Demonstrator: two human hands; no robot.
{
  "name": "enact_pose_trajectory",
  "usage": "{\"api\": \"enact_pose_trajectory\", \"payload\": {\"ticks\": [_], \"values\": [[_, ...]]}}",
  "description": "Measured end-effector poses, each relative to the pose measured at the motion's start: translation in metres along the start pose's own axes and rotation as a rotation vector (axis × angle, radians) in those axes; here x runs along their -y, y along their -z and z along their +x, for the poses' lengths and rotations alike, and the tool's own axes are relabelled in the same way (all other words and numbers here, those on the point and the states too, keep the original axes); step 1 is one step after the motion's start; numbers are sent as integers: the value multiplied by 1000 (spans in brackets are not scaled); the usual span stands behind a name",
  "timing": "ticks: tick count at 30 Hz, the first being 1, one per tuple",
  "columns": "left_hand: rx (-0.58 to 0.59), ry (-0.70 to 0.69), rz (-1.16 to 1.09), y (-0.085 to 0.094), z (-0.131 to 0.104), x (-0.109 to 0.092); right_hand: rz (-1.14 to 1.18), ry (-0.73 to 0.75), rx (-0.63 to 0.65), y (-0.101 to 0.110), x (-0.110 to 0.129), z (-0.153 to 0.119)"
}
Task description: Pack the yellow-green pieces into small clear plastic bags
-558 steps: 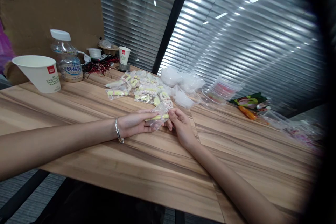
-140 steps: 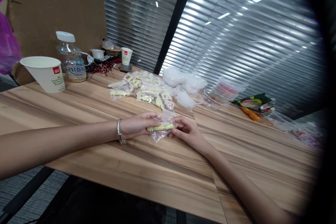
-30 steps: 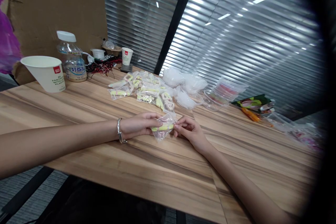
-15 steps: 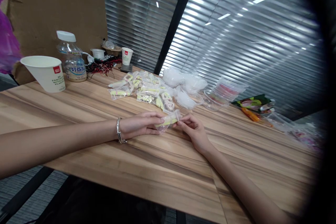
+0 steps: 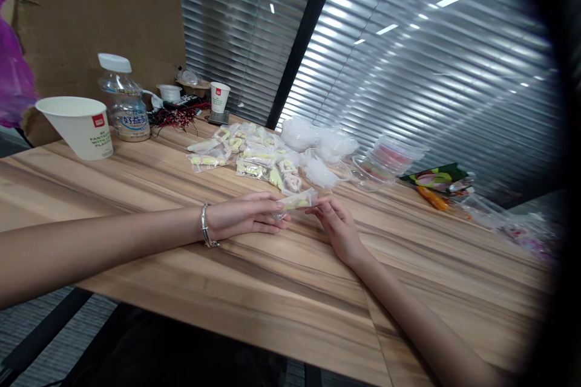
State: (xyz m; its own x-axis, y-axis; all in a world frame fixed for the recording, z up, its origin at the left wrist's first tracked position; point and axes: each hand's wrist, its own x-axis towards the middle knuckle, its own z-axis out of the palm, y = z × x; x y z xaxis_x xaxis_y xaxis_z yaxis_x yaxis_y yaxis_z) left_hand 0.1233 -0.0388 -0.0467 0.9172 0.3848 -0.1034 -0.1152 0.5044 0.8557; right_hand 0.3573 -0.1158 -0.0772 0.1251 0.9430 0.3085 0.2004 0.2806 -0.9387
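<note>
A small clear plastic bag (image 5: 297, 200) with something yellow-green inside is held just above the wooden table, between my two hands. My left hand (image 5: 247, 213), a silver bracelet at its wrist, pinches the bag's left end between thumb and fingers. At the opposite end, the fingertips of my right hand (image 5: 338, 224) close on the bag's edge. Just beyond my hands lies a pile of similar clear bags (image 5: 254, 154) with yellow-green and pale contents. What exactly is in the bags is too small to tell.
Left on the wooden table (image 5: 190, 308) stand a large paper cup (image 5: 82, 127) and a drink bottle (image 5: 129, 109). Behind the pile are a smaller paper cup (image 5: 219, 98) and red-black wires (image 5: 179, 118). Clear plastic bowls (image 5: 318, 145) and stacked lidded tubs (image 5: 393, 157) stand further right.
The bag has turned flatter between my hands, and its yellow-green contents show less. My left fingers have spread out somewhat beneath it; the pile and the other things stay put.
</note>
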Motion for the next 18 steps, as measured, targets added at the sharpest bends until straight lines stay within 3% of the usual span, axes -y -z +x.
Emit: {"api": "enact_pose_trajectory", "payload": {"ticks": [6,11,18], "values": [[-50,7,-6,-1,-1,0,-45,-25,-9,2,0,1],[-36,-4,56,-2,0,0,-14,-49,87,-3,9,1],[-87,-6,92,-6,0,-1,13,-28,109,-5,10,3]]}}
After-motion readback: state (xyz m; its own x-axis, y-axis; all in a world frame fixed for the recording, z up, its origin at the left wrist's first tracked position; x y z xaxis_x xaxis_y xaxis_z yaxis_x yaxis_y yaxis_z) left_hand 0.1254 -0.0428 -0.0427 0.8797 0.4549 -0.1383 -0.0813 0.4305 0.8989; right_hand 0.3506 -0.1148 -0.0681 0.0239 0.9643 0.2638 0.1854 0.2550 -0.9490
